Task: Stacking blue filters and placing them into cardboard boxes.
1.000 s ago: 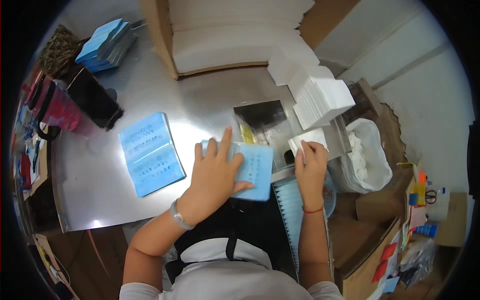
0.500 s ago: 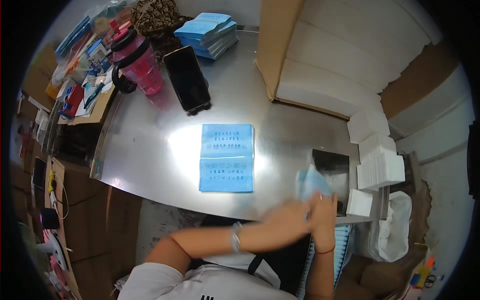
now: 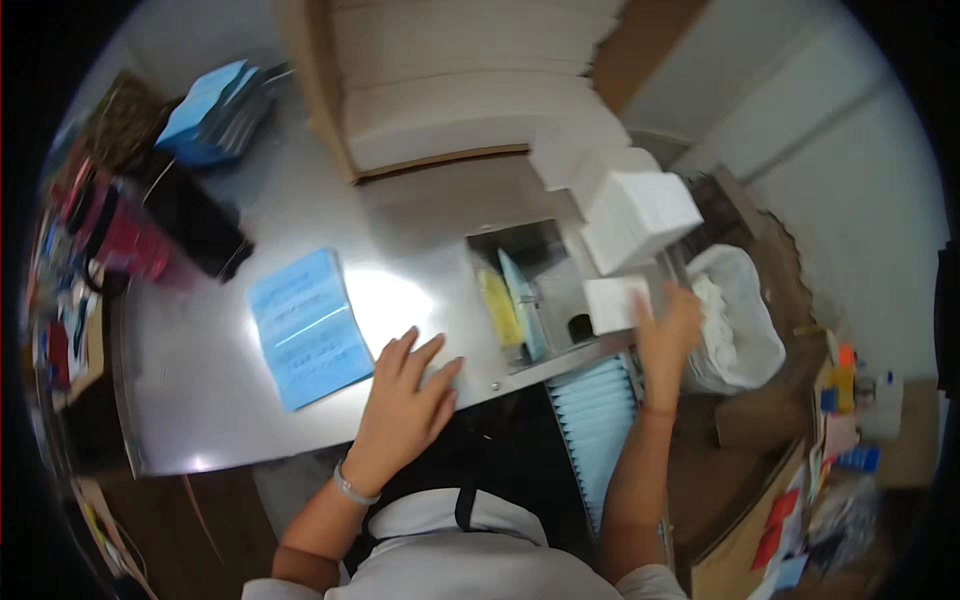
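My left hand (image 3: 405,395) is over the front edge of the metal table, fingers spread and holding nothing. Just left of its fingertips lies a flat light-blue printed packet (image 3: 312,330). My right hand (image 3: 668,340), slightly blurred, is at the right edge of a small white square stack (image 3: 610,305) of what look like paper napkins. Its thumb overlaps the stack's edge, with the fingers apart from it. Left of that stack, a yellow piece (image 3: 500,308) and a light-blue piece (image 3: 525,305) stand in a rectangular table opening.
Taller white stacks (image 3: 640,205) stand behind the small one. A white-lined bin (image 3: 755,330) is at the right. A pleated light-blue row (image 3: 593,410) sits below the table edge. A cardboard box (image 3: 318,95), blue stack (image 3: 210,115), phone (image 3: 195,215) and pink tumbler (image 3: 125,230) stand farther back.
The view has swung right. My hands, together before around a light-blue piece above the opening, are now apart: left by the flat packet, right by the small white stack. A light-blue piece now shows in the opening.
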A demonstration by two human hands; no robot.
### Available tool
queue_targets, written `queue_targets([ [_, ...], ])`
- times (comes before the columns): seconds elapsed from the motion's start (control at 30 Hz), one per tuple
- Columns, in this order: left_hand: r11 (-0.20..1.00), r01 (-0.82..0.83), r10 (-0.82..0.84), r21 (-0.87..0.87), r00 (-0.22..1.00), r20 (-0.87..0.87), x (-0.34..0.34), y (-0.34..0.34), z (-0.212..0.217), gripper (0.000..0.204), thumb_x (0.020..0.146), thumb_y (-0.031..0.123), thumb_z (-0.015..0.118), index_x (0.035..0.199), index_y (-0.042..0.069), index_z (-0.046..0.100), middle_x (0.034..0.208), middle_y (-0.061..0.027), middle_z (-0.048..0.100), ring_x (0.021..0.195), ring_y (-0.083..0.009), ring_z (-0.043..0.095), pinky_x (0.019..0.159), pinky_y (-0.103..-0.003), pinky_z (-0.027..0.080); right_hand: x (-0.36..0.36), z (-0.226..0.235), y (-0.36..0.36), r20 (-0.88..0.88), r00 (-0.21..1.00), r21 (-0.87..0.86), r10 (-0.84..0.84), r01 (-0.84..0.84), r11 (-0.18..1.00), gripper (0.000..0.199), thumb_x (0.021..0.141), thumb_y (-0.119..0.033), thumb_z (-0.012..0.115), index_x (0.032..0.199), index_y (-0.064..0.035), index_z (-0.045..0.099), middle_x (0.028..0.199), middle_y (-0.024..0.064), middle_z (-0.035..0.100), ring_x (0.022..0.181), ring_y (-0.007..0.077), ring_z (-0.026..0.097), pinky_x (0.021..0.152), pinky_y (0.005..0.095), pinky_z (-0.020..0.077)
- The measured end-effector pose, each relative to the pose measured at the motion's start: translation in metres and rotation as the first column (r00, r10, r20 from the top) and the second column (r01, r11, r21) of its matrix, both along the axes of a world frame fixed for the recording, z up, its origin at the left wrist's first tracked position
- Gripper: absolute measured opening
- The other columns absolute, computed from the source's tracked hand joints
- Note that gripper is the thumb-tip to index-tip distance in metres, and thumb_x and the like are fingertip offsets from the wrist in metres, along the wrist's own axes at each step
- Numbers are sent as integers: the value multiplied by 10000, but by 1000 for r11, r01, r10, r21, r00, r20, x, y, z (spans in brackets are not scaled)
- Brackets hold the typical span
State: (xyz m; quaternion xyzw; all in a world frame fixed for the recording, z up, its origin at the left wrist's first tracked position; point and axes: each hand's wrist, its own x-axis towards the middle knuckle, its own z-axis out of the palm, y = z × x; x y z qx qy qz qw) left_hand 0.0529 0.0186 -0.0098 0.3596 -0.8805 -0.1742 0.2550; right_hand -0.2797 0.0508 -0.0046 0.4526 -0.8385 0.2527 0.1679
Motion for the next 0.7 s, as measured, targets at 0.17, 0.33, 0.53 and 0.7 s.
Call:
queue_targets([
  [0.17,1000,-4,4,-15,1000,-25,-6,7,-3,318,796,75,708,1106,34,650,1246,-168,575,1262,-431,472,1027,-506,426,-9,39,5,679,671,100,298,-487,868,420,738,-274,807,987,22,644,894,154,645,893,254,625,789,383,479],
  [0.33,1000,-1,0,-14,998,-61,-5,9,3,302,790,59,718,1082,18,656,1225,-166,588,1245,-425,495,1009,-490,447,-35,147,-62,551,589,-462,591,-374,804,392,742,-235,812,994,20,653,853,76,683,772,129,635,668,271,493],
  [0.53,963,69,38,261,924,-382,18,12,-13,388,764,104,761,1137,52,670,1288,-189,537,1233,-389,503,1024,-481,418,-79,91,-92,532,731,-174,428,-400,900,472,709,-263,823,1030,44,662,1015,151,685,965,239,642,830,337,493],
  [0.7,850,-481,526,-215,800,289,53,-7,23,683,719,332,824,1329,164,568,1507,-191,342,1363,-474,300,1075,-578,260,-32,88,-78,-34,945,-282,326,-322,904,353,757,-226,775,1013,-1,680,1083,119,644,1006,283,597,914,401,432],
])
